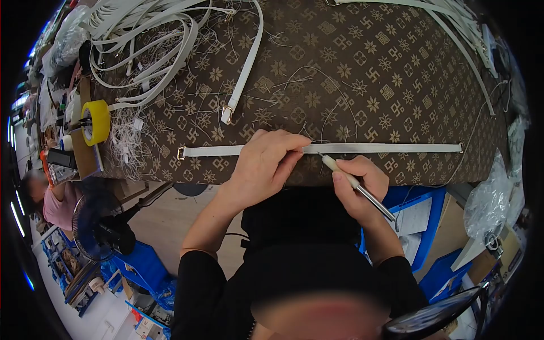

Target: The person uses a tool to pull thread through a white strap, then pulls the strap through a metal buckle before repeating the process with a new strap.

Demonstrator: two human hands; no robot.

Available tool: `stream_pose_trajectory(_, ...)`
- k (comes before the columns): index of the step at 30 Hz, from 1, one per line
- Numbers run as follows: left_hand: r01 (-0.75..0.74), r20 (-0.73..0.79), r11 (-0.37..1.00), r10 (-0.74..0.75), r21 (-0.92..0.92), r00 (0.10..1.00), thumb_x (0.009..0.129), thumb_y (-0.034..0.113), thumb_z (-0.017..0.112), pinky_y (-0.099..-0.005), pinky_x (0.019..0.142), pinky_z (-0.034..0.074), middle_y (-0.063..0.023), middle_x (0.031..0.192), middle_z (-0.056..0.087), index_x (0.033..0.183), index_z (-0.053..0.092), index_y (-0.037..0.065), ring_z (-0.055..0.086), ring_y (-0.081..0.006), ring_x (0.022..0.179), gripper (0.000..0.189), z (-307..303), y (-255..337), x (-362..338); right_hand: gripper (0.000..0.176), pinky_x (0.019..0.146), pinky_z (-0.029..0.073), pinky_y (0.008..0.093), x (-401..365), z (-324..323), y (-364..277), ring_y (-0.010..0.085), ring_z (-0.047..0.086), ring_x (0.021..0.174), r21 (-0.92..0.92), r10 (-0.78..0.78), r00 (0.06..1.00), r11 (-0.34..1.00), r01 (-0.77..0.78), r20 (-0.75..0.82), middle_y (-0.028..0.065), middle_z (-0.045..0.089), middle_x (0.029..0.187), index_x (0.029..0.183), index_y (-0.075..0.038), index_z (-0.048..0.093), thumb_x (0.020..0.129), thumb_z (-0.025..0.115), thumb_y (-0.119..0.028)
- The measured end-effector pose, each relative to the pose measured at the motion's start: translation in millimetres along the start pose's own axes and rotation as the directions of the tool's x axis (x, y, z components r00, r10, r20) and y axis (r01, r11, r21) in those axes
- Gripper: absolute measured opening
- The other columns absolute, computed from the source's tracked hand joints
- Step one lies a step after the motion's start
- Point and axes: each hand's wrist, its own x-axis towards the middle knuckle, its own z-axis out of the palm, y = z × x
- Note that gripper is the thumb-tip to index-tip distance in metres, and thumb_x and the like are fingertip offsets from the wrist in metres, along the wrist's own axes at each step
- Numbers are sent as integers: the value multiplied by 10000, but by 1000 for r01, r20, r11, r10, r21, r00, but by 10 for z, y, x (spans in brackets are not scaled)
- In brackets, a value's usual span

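Note:
A white strap (396, 148) with a gold buckle (181, 153) at its left end lies straight across the front of the patterned cloth. My left hand (263, 164) rests over the strap near its middle, thumb and forefinger pinched together on it. In my right hand (362, 184) is a pen-like tool (347, 175) with a cream front part and a shiny metal rear end. Its thin dark tip points at the strap, just right of my left fingertips. Loose thin threads (334, 107) curl on the cloth beyond both hands.
Many white straps (153, 34) are heaped at the back left, with another buckled strap (243, 79) nearer. A yellow tape roll (96, 122) stands at the left edge among thread scraps (127, 139). More straps (459, 34) lie back right. A fan (99, 226) and a person in pink (59, 207) are left.

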Motion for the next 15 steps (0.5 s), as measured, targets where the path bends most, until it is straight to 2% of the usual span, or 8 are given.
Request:
stream_pose_trajectory(7, -15, -14, 1000, 14, -13, 1000, 833, -23, 686, -346, 685, 419, -47, 861, 658, 1034, 594, 90, 614, -226, 722, 249, 15, -20, -22, 157, 510, 465, 293, 76, 33, -24, 204, 624, 553, -119, -99, 994, 987, 104, 45, 90, 675, 707, 891, -6, 678, 754, 751, -22)
stream_pose_trajectory(15, -27, -19, 998, 26, -52, 999, 832, -25, 687, -347, 707, 430, -53, 871, 661, 1010, 576, 94, 629, -235, 754, 241, 15, -41, -34, 163, 522, 481, 299, 90, 47, -21, 219, 634, 566, -150, -124, 991, 980, 131, 56, 97, 691, 736, 886, 1, 681, 742, 753, -20)
